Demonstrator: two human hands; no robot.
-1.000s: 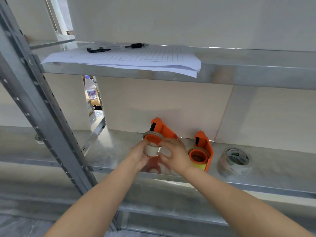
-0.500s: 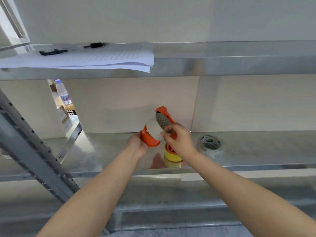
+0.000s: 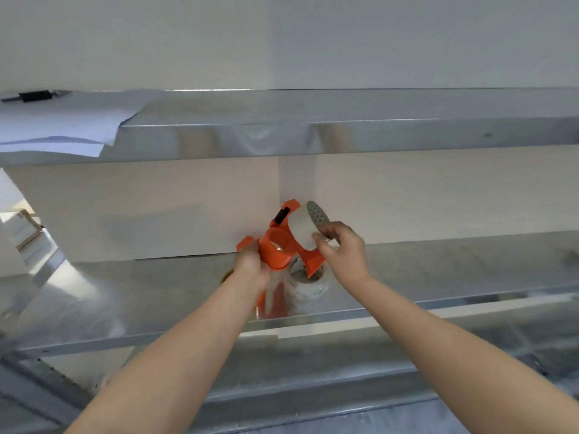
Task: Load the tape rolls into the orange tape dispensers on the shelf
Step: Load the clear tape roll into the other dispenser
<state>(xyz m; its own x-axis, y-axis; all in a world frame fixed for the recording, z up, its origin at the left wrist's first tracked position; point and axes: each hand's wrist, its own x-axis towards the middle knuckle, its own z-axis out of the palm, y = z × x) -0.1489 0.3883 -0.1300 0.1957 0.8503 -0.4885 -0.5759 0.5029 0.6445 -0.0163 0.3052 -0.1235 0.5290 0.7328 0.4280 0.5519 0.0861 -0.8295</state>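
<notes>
Left hand [image 3: 252, 266] closed around the lower end of an orange tape dispenser [image 3: 279, 245], lifted clear above the metal shelf [image 3: 156, 296]. Dispenser's round hub bare, facing the camera. Right hand [image 3: 343, 252] pinches a pale tape roll [image 3: 305, 225] at its lower rim, roll tilted, touching or just beside the hub's upper right edge, not seated on it. Another roll, clear-looking though blurred [image 3: 305, 281], lies on the shelf below the dispenser. White paper [image 3: 53, 126] overhangs the upper shelf at left
</notes>
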